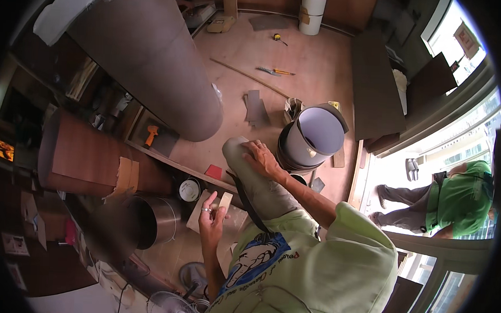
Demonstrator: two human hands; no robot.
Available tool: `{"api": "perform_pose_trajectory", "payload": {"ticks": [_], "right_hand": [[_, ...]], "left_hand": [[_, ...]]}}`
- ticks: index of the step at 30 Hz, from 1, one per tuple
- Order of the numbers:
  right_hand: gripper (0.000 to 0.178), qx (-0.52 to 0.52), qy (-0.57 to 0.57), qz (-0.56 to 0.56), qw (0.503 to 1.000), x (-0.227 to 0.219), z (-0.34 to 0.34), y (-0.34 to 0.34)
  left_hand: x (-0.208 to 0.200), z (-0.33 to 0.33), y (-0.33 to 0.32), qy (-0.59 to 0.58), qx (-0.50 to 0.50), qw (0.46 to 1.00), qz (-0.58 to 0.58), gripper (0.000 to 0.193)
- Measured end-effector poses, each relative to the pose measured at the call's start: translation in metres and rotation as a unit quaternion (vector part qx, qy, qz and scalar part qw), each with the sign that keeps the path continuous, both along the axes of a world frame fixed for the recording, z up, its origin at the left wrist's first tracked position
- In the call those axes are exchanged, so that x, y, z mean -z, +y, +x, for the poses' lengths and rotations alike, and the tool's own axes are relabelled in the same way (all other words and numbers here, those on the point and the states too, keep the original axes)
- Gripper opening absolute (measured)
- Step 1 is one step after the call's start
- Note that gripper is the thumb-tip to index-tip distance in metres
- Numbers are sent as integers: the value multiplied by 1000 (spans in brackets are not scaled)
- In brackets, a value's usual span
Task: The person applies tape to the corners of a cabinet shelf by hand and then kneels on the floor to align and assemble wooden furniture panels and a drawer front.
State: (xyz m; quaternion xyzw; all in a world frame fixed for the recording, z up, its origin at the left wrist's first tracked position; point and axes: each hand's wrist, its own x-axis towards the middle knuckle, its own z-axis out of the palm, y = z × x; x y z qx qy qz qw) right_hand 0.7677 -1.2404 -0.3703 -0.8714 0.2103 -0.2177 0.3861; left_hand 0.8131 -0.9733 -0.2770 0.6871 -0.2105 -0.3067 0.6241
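Observation:
My left hand [211, 219], with a ring on one finger, is curled around a small pale rectangular block [225, 201] that looks like wood. Just behind it lies a flat tan board [234, 218]. My right hand [263, 160] rests on my bent knee [238, 150], its fingers stretched out and nothing in them. Close to the knee is a red piece [213, 171] on the platform's edge. A white-lidded round can [190, 189] stands left of my left hand.
A large brown roll [154, 57] leans at the left, near an orange power tool [151, 135]. Grey sheet rolls [319, 129] stand right of my knee. A tape measure [277, 38] and yellow knife [284, 72] lie farther off. A person in green [461, 191] is outside, right.

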Motion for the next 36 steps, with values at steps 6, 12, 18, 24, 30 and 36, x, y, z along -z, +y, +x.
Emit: {"api": "perform_pose_trajectory", "payload": {"ticks": [6, 12, 18, 24, 30, 36], "right_hand": [[55, 51, 94, -89, 990, 10, 40, -38], [58, 92, 120, -83, 985, 52, 79, -98], [57, 69, 211, 70, 973, 34, 102, -159], [56, 41, 299, 182, 936, 13, 113, -173], [37, 89, 333, 316, 884, 16, 113, -179], [32, 133, 294, 315, 893, 46, 73, -225]], "left_hand": [[-5, 66, -56, -23, 58, 998, 1, 45], [-5, 144, -176, -21, 149, 988, 28, 47], [-57, 202, -324, -10, 289, 953, 96, 43], [-181, 245, -434, -58, 318, 944, 73, 41], [-255, 267, -446, -88, 321, 940, 74, 43], [-289, 278, -439, -120, 355, 920, 111, 42]]}}
